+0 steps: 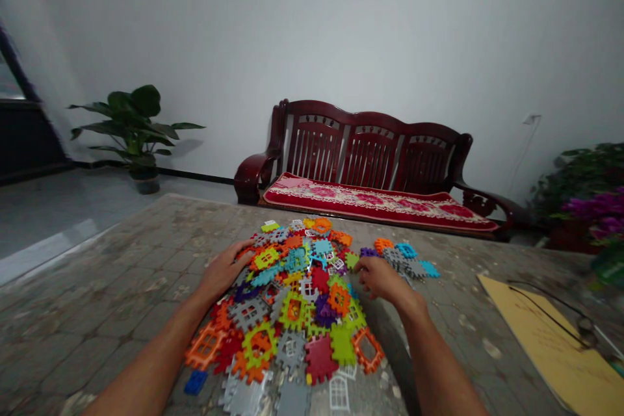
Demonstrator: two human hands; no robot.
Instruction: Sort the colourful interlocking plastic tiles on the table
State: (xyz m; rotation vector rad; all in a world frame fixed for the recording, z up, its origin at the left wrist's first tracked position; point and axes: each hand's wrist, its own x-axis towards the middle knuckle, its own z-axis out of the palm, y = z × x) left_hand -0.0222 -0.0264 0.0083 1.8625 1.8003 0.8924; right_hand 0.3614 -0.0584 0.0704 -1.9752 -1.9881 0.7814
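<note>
Colourful plastic interlocking building tiles (pixel 319 283) lie in a heap in front of me, some solid, some with window openings. My left hand (pixel 227 268) rests at the heap's left edge, fingers stretched over orange and grey tiles. At the right edge, my right hand (pixel 383 278) hovers with its fingers loosely bent and apart. Its fingertips are beside a lime-green tile (pixel 351 260); whether they touch it I cannot tell. Just behind that hand lies a smaller group of grey, blue, orange and purple tiles (pixel 400 260). I see nothing held in either hand.
The heap lies on a table with a grey patterned cover (pixel 121 286). A yellow envelope (pixel 550 344) with eyeglasses (pixel 586 331) is on the right. White window frames (pixel 338 393) and a blue piece (pixel 195 382) lie nearest me. A wooden bench (pixel 365 149) stands beyond.
</note>
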